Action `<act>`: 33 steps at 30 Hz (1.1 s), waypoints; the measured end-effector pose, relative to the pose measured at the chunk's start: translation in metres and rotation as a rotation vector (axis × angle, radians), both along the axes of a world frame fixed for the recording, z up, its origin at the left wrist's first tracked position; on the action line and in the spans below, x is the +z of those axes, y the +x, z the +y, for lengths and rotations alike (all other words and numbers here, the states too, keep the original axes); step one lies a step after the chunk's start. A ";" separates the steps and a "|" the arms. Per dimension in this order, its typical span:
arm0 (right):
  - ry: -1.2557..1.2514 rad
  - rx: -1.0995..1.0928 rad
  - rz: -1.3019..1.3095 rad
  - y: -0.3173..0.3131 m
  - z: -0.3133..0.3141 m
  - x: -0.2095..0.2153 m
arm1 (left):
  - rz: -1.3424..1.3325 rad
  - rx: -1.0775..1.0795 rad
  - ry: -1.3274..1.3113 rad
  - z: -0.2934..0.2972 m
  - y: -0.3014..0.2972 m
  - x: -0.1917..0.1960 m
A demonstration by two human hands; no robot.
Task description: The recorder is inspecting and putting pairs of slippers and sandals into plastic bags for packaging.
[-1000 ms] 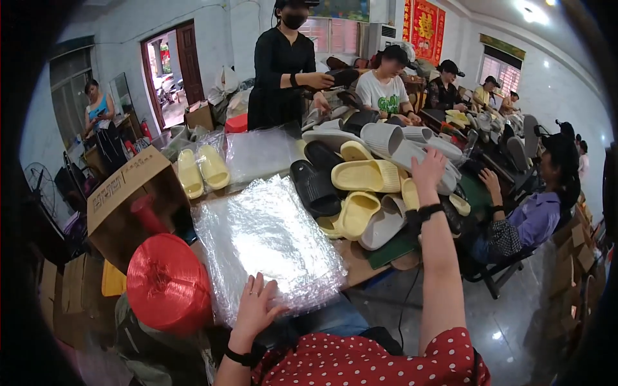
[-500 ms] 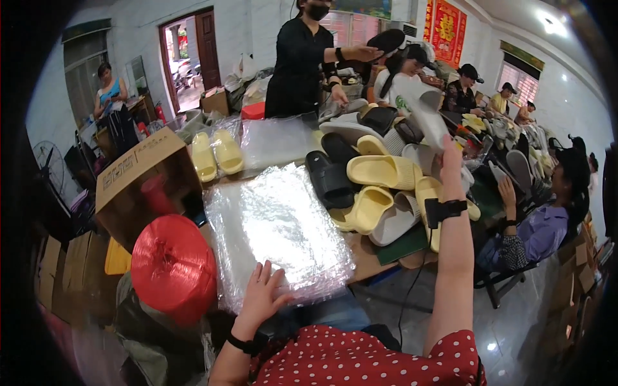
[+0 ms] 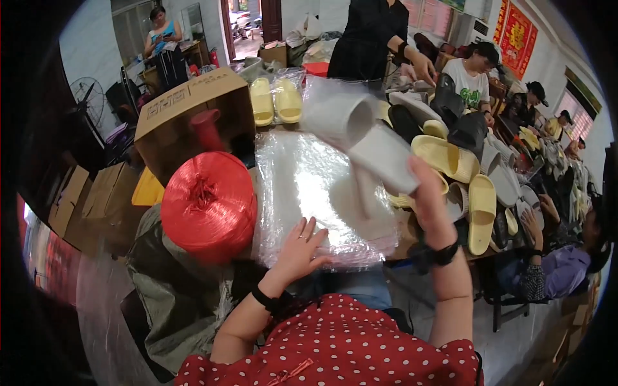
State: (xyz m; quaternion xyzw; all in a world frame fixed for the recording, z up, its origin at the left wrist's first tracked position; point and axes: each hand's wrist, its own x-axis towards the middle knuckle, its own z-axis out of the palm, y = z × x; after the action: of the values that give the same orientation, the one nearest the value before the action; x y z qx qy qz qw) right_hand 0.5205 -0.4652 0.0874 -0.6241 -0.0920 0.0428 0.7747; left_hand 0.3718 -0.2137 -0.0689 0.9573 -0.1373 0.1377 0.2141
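Observation:
My right hand (image 3: 434,204) grips the heel end of a grey slide slipper (image 3: 386,156), lifted above the stack of clear plastic bags (image 3: 286,170). Motion blurs its broad strap, which points away from me toward the left. Spread flat, my left hand (image 3: 297,251) presses on the near edge of the stack, with a ring on one finger. Just right of the bags lies a heap of yellow slippers (image 3: 483,212), with black and grey ones among them. Beyond the stack, a yellow pair (image 3: 275,103) rests on clear plastic.
Left of the bags sits a big roll of red plastic twine (image 3: 207,206), with an open cardboard box (image 3: 193,122) behind it. A person in black (image 3: 367,42) reaches over the heap from the far side. Another in a purple shirt (image 3: 566,273) sits at the right.
My right hand has brought the grey slipper from over the heap leftward and nearer, above the bags. My left hand stays on the stack. The whole view has shifted with my head.

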 end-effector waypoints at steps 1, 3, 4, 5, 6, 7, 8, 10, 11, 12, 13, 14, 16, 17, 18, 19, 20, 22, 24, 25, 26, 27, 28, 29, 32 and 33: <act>-0.018 0.143 0.000 -0.009 0.014 -0.020 | 0.013 0.008 0.005 0.001 -0.001 0.001; -0.126 0.236 0.078 -0.015 0.032 -0.070 | -0.018 0.008 0.007 0.000 -0.001 0.002; -0.247 0.291 0.131 -0.035 0.044 -0.065 | -0.011 0.016 0.003 0.001 -0.003 -0.001; -0.269 0.282 0.128 -0.049 0.055 -0.073 | 0.004 0.020 0.040 0.002 -0.003 -0.005; -0.333 0.247 0.055 -0.058 0.064 -0.088 | 0.017 0.019 0.077 0.003 -0.001 -0.007; -0.288 0.280 0.056 -0.070 0.070 -0.091 | 0.024 0.007 0.072 0.004 -0.002 -0.006; -0.243 0.313 0.056 -0.080 0.076 -0.092 | 0.031 0.011 0.069 0.004 -0.003 -0.005; -0.201 0.340 0.011 -0.089 0.087 -0.101 | -0.078 -0.036 -0.146 -0.001 -0.004 0.011; -0.159 0.368 -0.040 -0.091 0.092 -0.105 | -0.082 -0.027 -0.268 -0.003 -0.003 0.012; -0.159 0.367 -0.042 -0.089 0.097 -0.108 | -0.083 -0.028 -0.268 -0.003 -0.004 0.011; -0.354 0.331 -0.222 -0.084 0.103 -0.109 | -0.027 -0.014 -0.282 -0.003 -0.005 0.009; -0.548 0.290 -0.402 -0.079 0.108 -0.109 | 0.027 0.000 -0.296 -0.003 -0.007 0.008; -0.653 0.317 -0.444 -0.070 0.117 -0.106 | 0.048 0.041 -0.132 -0.003 -0.007 0.007; -0.791 0.292 -0.487 -0.062 0.121 -0.122 | 0.112 0.039 -0.096 -0.004 -0.005 0.003; -0.928 0.276 -0.532 -0.061 0.129 -0.117 | 0.178 0.050 -0.062 -0.001 -0.004 -0.003; -1.069 0.291 -0.532 -0.062 0.129 -0.112 | 0.072 0.008 0.021 0.001 -0.004 -0.008; -1.066 0.302 -0.542 -0.058 0.132 -0.105 | 0.069 0.022 0.020 0.005 -0.002 -0.014; -1.201 0.088 -0.764 -0.049 0.137 -0.094 | 0.019 0.029 -0.044 0.002 -0.003 -0.009; -1.171 0.060 -0.790 -0.028 0.150 -0.084 | -0.120 0.019 0.038 0.002 -0.006 -0.007; -1.259 0.099 -0.802 -0.015 0.158 -0.084 | -0.018 0.029 0.014 0.000 -0.005 0.001; -1.347 0.138 -0.812 -0.006 0.165 -0.088 | 0.083 0.040 -0.009 -0.001 -0.005 0.008; -1.270 0.118 -0.791 0.000 0.176 -0.102 | 0.175 0.067 -0.054 -0.003 -0.006 0.014; -1.263 0.115 -0.802 0.003 0.185 -0.104 | 0.167 0.073 -0.049 -0.002 -0.006 0.012; -1.242 0.123 -0.778 0.006 0.192 -0.105 | 0.125 0.058 -0.064 -0.002 -0.006 0.007; -1.133 0.138 -0.693 0.025 0.194 -0.114 | -0.017 -0.007 -0.090 -0.004 -0.001 0.007; -1.081 0.109 -0.707 0.031 0.191 -0.113 | 0.060 -0.003 -0.032 -0.004 -0.001 0.010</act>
State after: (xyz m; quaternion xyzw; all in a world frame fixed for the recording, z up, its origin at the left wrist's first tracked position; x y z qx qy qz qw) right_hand 0.5512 -0.2738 -0.0261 -0.8970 -0.3386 -0.0860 0.2710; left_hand 0.3705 -0.2177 -0.0591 0.9572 -0.1302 0.1108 0.2335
